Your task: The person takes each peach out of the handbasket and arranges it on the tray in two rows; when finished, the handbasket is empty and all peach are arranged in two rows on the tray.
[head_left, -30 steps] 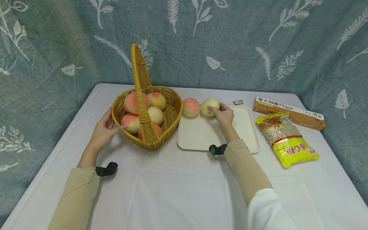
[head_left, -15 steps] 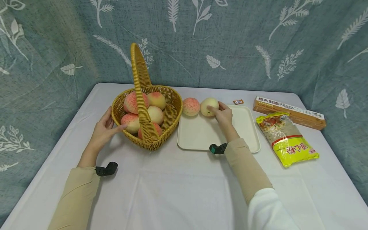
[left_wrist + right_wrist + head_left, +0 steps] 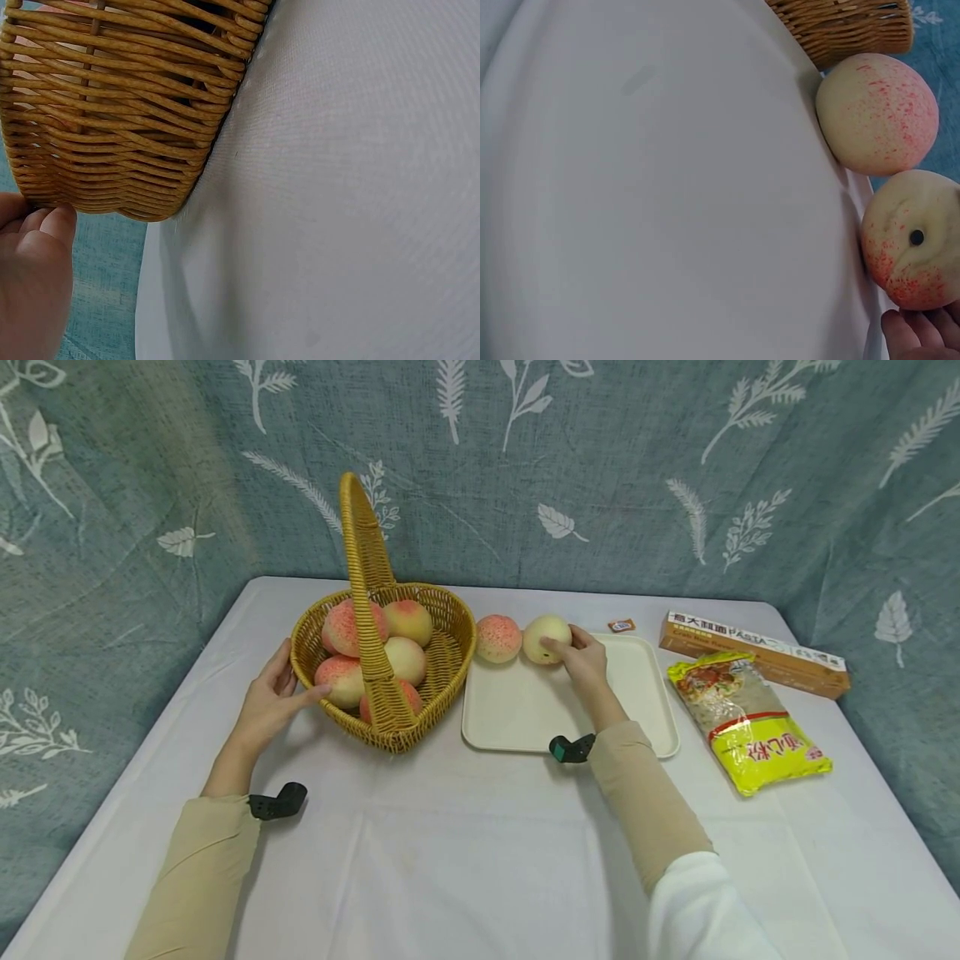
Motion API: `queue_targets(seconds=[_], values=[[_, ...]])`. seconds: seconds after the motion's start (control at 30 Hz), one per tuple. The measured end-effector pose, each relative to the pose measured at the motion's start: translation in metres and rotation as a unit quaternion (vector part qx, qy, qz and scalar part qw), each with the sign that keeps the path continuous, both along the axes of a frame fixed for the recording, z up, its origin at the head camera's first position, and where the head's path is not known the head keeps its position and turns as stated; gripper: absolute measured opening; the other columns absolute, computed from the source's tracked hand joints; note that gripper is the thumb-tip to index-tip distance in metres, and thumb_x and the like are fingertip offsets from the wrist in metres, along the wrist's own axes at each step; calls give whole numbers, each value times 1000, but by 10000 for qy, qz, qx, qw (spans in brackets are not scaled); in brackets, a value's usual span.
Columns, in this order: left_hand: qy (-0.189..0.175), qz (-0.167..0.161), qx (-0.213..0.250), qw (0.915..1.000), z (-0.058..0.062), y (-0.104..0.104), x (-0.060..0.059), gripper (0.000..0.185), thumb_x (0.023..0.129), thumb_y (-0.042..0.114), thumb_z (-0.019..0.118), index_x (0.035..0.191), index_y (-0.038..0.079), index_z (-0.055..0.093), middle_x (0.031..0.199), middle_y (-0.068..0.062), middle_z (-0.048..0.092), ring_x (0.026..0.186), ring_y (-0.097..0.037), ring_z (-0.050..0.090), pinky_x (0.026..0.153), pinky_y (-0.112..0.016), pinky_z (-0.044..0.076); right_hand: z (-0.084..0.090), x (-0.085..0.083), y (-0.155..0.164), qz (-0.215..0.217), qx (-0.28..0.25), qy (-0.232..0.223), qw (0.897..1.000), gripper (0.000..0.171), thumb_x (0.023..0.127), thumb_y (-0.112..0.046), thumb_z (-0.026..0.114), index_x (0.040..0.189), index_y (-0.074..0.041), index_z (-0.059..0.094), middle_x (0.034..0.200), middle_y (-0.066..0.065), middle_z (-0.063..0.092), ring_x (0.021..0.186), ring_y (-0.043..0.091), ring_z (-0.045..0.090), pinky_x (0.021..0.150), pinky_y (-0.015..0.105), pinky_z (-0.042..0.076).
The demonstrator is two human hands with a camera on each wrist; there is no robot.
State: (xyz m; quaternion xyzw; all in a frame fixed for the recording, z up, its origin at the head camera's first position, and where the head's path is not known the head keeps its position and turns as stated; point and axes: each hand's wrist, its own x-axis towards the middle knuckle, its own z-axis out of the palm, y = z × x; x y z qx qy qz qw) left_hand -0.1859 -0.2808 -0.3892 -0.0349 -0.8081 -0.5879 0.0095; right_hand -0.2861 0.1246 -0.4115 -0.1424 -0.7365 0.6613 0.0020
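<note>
In the head view, my left hand (image 3: 276,700) holds the left side of a woven wicker basket (image 3: 442,693), thumb near the rim. The left wrist view shows fingertips against the basket's weave (image 3: 127,112). Several pink and cream peaches (image 3: 408,622) lie in the basket under its tall handle. My right hand (image 3: 585,660) grips a pale peach (image 3: 545,639) at the back of a cream tray (image 3: 517,718), thumb in front. Beside it, a pink-speckled peach (image 3: 498,639) sits at the tray's back left corner. From the right wrist, the gripped peach (image 3: 911,236) shows a dark spot.
Right of the tray lies a yellow-and-clear food bag (image 3: 750,722), with a long orange pasta box (image 3: 753,656) behind it. A small red packet (image 3: 622,627) lies behind the tray. A patterned blue-green cloth (image 3: 480,510) hangs behind the white-covered table (image 3: 465,843).
The right hand and its peach shift very slightly left early on, then stay at the tray's back edge. The left hand and basket stay in place.
</note>
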Motion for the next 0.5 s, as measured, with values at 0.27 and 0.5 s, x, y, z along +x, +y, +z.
queue_targets(seconds=[0.27,0.5], values=[[238,37,-22,9997,-1,0,2,87,82,18,64,143,10,2,147,-7,2,132,-14,10,104,-15,20,1,0,-1,31,-68,45,10000,68,72,-20,73,131,-5,42,129,10,46,117,17,42,93,23,41],[237,10,-117,9997,-14,-8,-6,87,82,21,64,142,18,1,147,-1,0,132,-11,10,103,-15,20,1,-1,-2,51,27,6,10000,70,72,-22,74,132,-7,42,130,8,45,118,16,42,94,23,40]])
